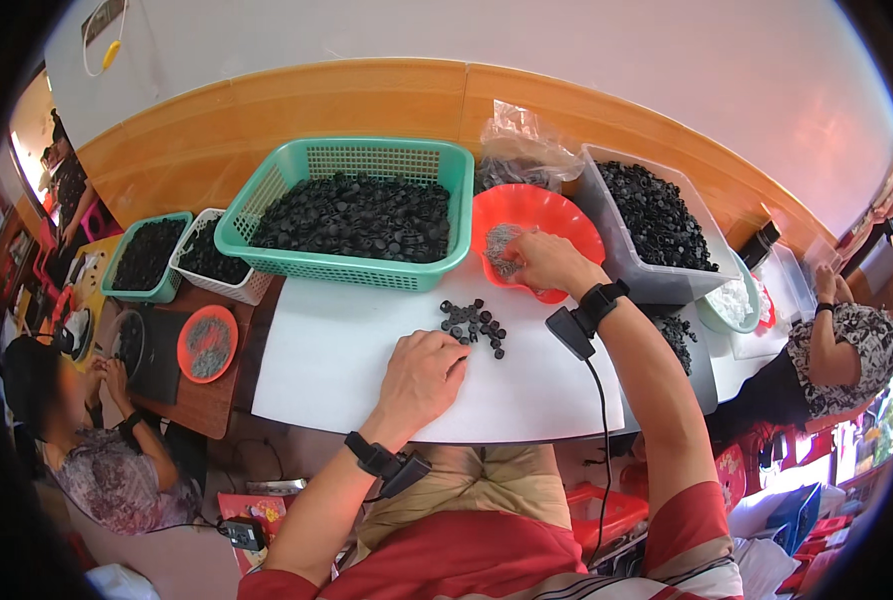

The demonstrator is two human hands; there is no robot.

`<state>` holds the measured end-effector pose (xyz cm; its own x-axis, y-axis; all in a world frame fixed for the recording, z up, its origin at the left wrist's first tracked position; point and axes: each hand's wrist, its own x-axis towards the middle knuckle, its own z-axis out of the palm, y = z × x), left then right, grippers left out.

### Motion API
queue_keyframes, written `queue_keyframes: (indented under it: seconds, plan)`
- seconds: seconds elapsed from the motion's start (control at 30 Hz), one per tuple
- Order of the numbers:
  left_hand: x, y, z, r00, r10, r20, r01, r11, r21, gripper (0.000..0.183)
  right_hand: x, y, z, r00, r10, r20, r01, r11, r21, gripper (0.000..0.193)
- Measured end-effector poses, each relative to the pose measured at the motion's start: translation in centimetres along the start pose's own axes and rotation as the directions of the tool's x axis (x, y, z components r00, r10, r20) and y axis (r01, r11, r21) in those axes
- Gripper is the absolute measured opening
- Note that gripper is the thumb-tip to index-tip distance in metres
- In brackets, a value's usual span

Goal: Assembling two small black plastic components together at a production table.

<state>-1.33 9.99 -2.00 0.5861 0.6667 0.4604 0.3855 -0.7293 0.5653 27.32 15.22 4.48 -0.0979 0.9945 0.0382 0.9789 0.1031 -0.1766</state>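
Note:
My left hand rests on the white sheet with its fingers curled together. Its fingertips are beside a loose group of small black round caps, and what they hold, if anything, is hidden. My right hand reaches into a red scalloped bowl, fingertips pinched down at a heap of small grey metal pieces. Whatever lies between those fingertips is too small to make out. Each of my wrists wears a black strapped device; a cable hangs from the right one.
Behind the sheet stands a green basket of black caps. A clear plastic tub at right holds more, near a crumpled clear bag. Smaller baskets and an orange dish lie at left. One person sits left, another right.

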Motion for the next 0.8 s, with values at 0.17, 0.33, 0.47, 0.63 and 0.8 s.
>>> queue_keyframes:
  seconds: [0.17, 0.33, 0.47, 0.63, 0.8]
  plan:
    - [0.0, -0.2, 0.2, 1.000, 0.005, -0.005, -0.005, 1.000, 0.009, 0.016, 0.5, -0.6, -0.1, 0.996, 0.074, 0.051, -0.078, 0.994, 0.077, 0.028]
    - [0.1, -0.1, 0.1, 1.000, 0.009, -0.017, -0.009, 1.000, -0.008, 0.015, 0.4, 0.6, 0.7, 0.996, 0.070, -0.047, -0.060, 0.981, 0.183, 0.019]
    - [0.2, 0.0, 0.0, 1.000, 0.005, -0.004, -0.005, 1.000, -0.005, 0.015, 0.0, 1.5, 0.9, 0.992, 0.069, -0.107, -0.040, 0.966, 0.257, 0.017]
    - [0.0, -0.1, 0.1, 1.000, -0.004, -0.006, 0.004, 1.000, -0.025, 0.015, -0.6, 1.9, 1.0, 0.982, 0.041, -0.186, 0.015, 0.956, 0.292, 0.017]
    - [0.0, 0.0, 0.0, 1.000, -0.005, -0.001, 0.005, 1.000, -0.028, 0.016, -1.2, 2.1, 0.5, 0.974, 0.111, -0.197, -0.029, 0.926, 0.376, 0.017]
